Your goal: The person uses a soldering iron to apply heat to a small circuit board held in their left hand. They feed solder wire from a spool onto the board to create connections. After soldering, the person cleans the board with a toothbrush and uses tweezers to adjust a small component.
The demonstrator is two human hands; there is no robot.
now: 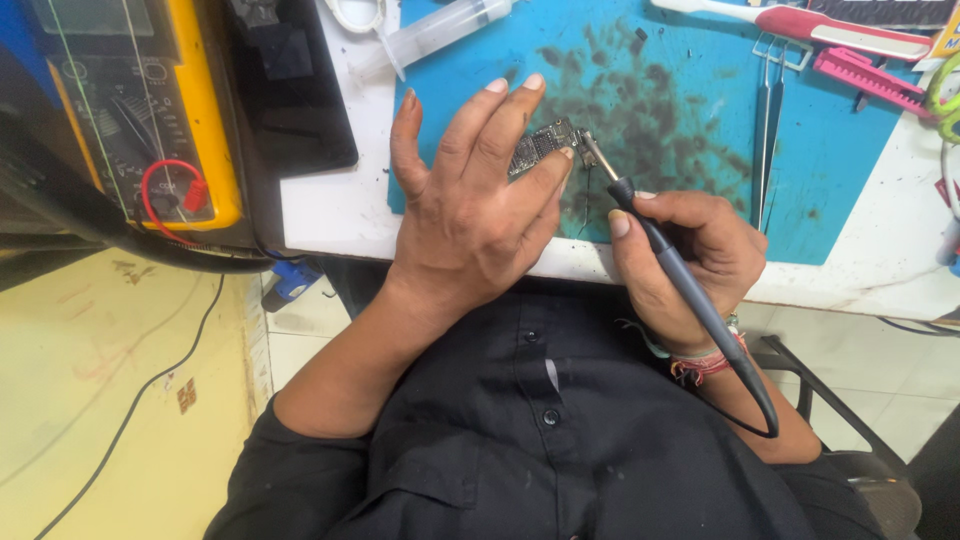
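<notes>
Down on the blue mat (830, 170), the left hand (470, 205) pins a small circuit board (540, 145) under its fingertips, while the right hand (690, 255) has its grip clenched around a soldering iron (665, 255), tip touching the board's edge.

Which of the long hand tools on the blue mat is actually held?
The dark soldering iron, gripped by the right hand; the tweezers and pink-handled tools lie untouched.

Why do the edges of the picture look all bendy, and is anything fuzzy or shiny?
In the head view, the wide lens bends the white table edge; soft, even light casts only faint shadows; the left hand, the circuit board and the soldering iron in the right hand look sharp; the syringe shows slight glare.
</notes>
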